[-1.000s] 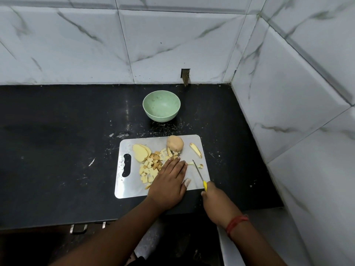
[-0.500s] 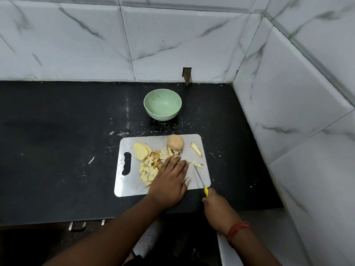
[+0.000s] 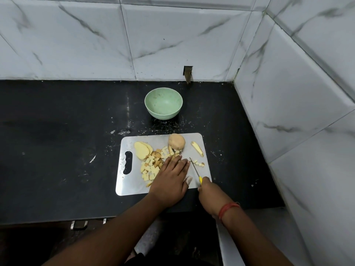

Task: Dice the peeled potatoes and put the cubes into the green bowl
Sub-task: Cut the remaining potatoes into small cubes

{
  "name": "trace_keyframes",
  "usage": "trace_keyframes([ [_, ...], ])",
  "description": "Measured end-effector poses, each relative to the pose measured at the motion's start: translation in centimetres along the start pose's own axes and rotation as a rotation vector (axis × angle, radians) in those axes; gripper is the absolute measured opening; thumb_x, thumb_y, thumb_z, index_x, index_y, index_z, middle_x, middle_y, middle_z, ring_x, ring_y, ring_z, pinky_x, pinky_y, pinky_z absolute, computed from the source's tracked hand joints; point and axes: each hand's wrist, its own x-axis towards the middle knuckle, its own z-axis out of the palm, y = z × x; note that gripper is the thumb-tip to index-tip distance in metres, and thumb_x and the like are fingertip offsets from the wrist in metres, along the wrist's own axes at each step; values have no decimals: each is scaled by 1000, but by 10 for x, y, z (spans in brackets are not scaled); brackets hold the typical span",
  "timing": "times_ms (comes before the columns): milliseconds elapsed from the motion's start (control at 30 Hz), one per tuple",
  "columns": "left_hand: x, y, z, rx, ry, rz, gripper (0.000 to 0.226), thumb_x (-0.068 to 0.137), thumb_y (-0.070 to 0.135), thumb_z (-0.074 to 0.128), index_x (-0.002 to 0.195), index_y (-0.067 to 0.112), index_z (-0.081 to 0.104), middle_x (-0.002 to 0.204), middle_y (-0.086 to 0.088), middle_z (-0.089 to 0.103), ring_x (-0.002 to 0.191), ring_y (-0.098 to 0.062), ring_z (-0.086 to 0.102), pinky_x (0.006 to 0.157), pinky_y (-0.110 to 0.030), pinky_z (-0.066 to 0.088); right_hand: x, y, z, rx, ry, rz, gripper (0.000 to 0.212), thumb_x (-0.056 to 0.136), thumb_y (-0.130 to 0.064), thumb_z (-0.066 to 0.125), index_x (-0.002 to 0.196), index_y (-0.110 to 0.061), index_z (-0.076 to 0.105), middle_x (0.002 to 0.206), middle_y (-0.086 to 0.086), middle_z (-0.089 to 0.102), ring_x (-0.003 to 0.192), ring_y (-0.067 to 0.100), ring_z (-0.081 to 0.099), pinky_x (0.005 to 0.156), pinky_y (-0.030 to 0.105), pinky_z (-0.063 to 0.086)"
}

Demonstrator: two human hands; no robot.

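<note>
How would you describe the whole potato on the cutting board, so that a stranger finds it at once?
Start at the pale green bowl on the black counter, then come toward the person to the steel cutting board. The whole potato sits at the board's far edge. Unlike the flat slices and small cubes nearby, it is round, uncut and duller brown.
</note>
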Motion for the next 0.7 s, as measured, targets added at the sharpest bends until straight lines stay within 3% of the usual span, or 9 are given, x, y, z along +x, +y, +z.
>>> trace_keyframes([
  [133, 0, 0, 0, 13, -9, -1, 59, 108, 47, 31, 152, 11, 48, 153, -6, 49, 148, -26, 34, 124, -49, 24, -14, 15, 10, 8, -12, -18, 5, 101, -16, 41, 104, -15, 37, 76, -5, 45, 65, 7, 46, 53, 18, 31],
  [233, -1, 0, -1, 16, -7, 4, 59, 107, 47, 32, 150, 10, 50, 151, -7, 50, 148, -27, 35, 124, -49, 25, -26, 27, 5, 192, -53, -12, 11, 102, -25, 40, 100, -14, 44, 80, 0, 52, 65, 11, 52, 53, 25, 39],
  [500, 3, -4, -11, 4, 98, 29, 52, 105, 44, 40, 135, 9, 63, 147, -10, 55, 143, -28, 42, 126, -45, 17, -37, 46, -14, 484, 2, -51, 14, 101, -32, 43, 92, -21, 44, 71, 3, 51, 51, 13, 49, 48, 28, 40],
  [700, 25, 19, -9, 5, 23, 289, 57, 107, 45, 37, 147, 7, 52, 154, -12, 47, 147, -27, 36, 126, -46, 22, -39, 48, -20, 659, 29, -30, 18, 101, -30, 44, 94, -14, 43, 62, 10, 47, 32, 19, 40, 36, 24, 33],
])
